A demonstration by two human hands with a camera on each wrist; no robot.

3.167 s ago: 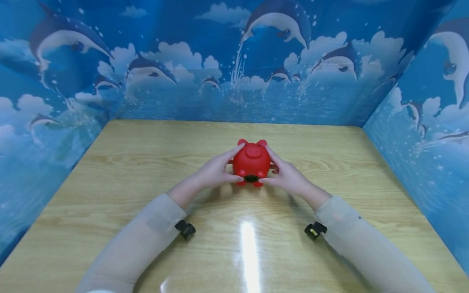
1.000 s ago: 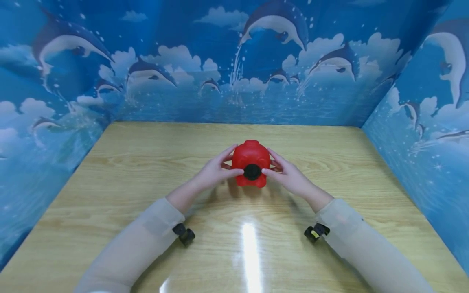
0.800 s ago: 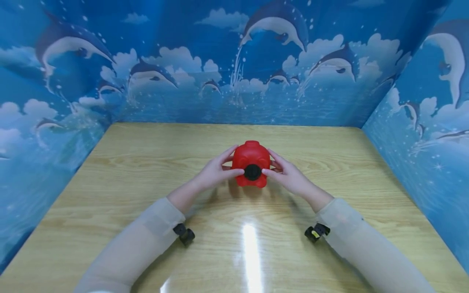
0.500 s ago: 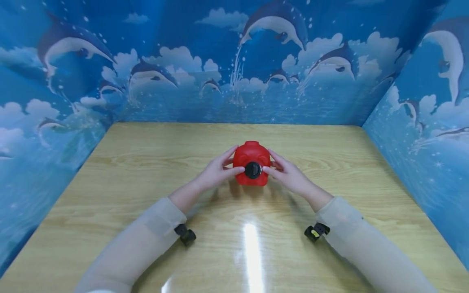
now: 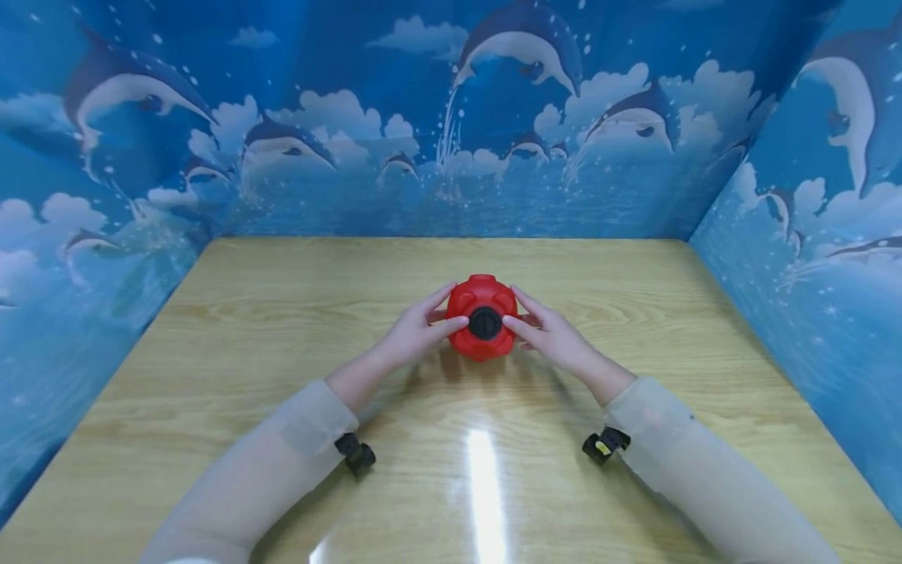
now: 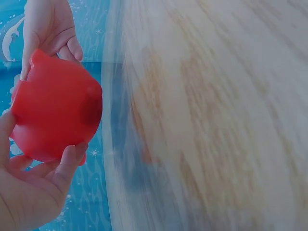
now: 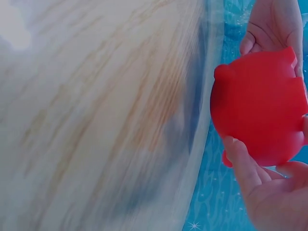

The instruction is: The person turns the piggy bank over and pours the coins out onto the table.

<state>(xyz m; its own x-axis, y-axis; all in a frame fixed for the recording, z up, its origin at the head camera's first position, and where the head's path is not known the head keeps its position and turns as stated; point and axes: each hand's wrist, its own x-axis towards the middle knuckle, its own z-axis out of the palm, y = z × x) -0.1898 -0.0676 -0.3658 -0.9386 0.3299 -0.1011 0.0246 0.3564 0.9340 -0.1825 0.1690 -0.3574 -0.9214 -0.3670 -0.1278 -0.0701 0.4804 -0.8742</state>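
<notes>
A red piggy bank (image 5: pixel 482 291) is held between both hands in the head view, its belly turned toward me. A round black plug (image 5: pixel 485 323) sits in the middle of that belly. My left hand (image 5: pixel 412 332) grips the left side, thumb at the plug's edge and fingers spread around the back. On the opposite side my right hand (image 5: pixel 557 340) grips it the same way. Both wrist views show the piggy bank (image 6: pixel 57 108) from the side, thumb and fingers curled on its shell, with the plug facing out of sight.
A wood-grain table (image 5: pixel 296 290) extends under the arms, with a bright glare streak near the front. Blue dolphin-print cloth (image 5: pixel 338 188) walls the back and both sides. Small black cameras (image 5: pixel 355 453) are strapped to the cuffs.
The piggy bank has been tipped back between the hands: its snout and ears faced me at first, and now the belly with the black plug does. Both hands have kept their grip.
</notes>
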